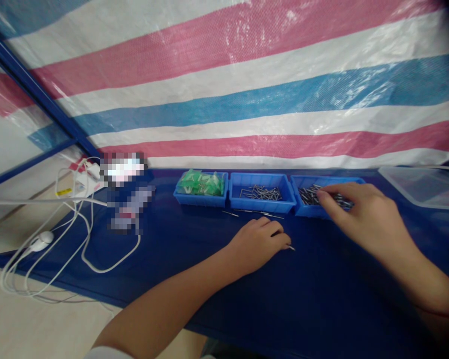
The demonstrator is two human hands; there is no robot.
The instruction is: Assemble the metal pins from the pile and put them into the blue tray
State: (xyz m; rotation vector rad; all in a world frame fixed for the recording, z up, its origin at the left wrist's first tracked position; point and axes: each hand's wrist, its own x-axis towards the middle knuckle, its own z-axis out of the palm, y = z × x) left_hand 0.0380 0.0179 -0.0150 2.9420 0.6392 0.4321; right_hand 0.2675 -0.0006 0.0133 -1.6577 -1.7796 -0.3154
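My left hand [260, 242] rests on the dark blue table [322, 299], fingers curled, pinching a thin metal pin [291, 247] that sticks out past the fingertips. My right hand [362, 209] reaches into the right blue tray [303, 212], fingers bent down onto the pile of dark metal pins [309, 194]; whether it holds any is hidden. The middle blue tray [262, 203] holds more metal pins. The left blue tray [201, 201] holds green plastic pieces [200, 183]. A few loose pins [260, 213] lie on the table in front of the middle tray.
A clear plastic lid or tray [422, 187] sits at the far right. White cables and earphones [41, 242] lie at the left table end near a power strip [84, 182]. A striped tarp [247, 85] hangs behind the table. The table's front edge runs diagonally at lower left.
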